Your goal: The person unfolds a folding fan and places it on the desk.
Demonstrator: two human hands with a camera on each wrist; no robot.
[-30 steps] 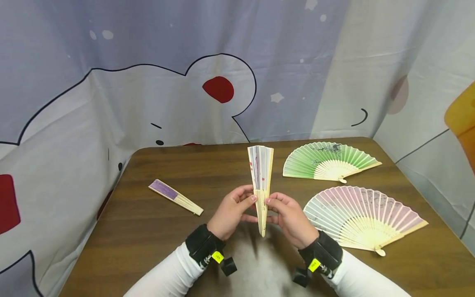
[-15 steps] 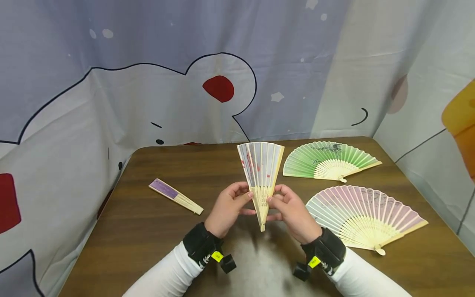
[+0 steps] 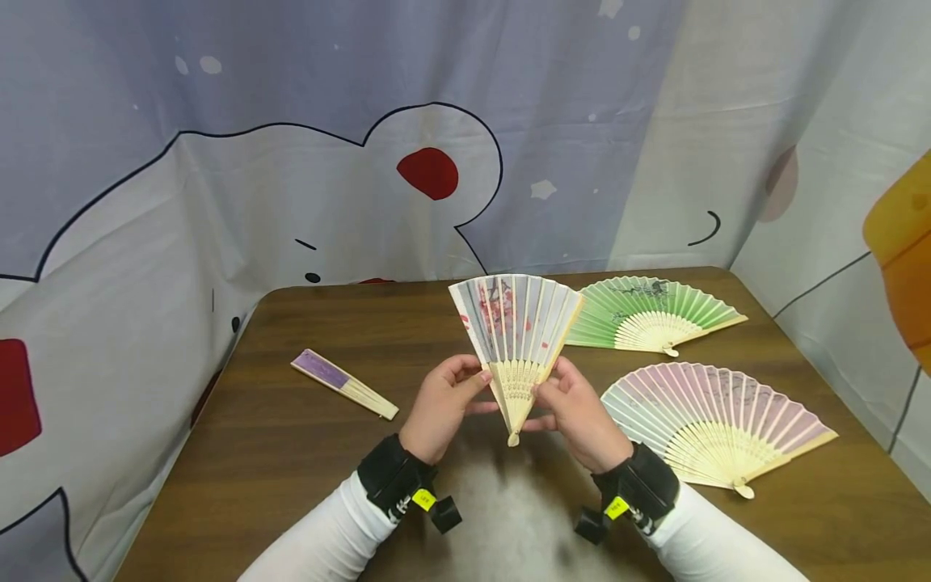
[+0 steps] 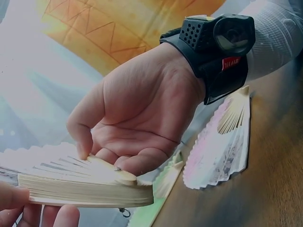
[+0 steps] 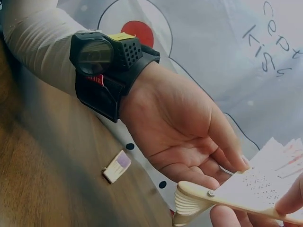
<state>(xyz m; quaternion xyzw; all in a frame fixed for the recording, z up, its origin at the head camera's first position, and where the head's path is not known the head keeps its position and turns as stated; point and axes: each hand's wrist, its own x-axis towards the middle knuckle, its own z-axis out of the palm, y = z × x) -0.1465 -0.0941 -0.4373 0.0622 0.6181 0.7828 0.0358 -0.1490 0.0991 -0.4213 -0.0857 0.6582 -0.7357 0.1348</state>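
A folding fan (image 3: 513,331) of pale grey-white cloth, printed with red blossoms, is held upright and partly spread above the table. My left hand (image 3: 444,404) pinches its left edge, thumb in front and fingers behind. On its right edge, the right hand (image 3: 582,416) holds the wooden ribs the same way. The pivot end points down between both hands. The left wrist view shows the right hand (image 4: 142,109) at the stacked ribs (image 4: 85,194). From the right wrist, the left hand (image 5: 184,127) appears beside the riveted pivot end (image 5: 194,196).
A folded purple fan (image 3: 345,384) lies left on the brown wooden table (image 3: 269,493). To the right lie a spread green fan (image 3: 655,315) and a spread pink-and-white fan (image 3: 716,424). Printed cloth (image 3: 327,73) hangs behind the table.
The blossom fan has spread from a narrow, nearly folded shape to a wider wedge, its top now overlapping the green fan. Both hands have kept hold, tilting the edges apart; the other fans lie still.
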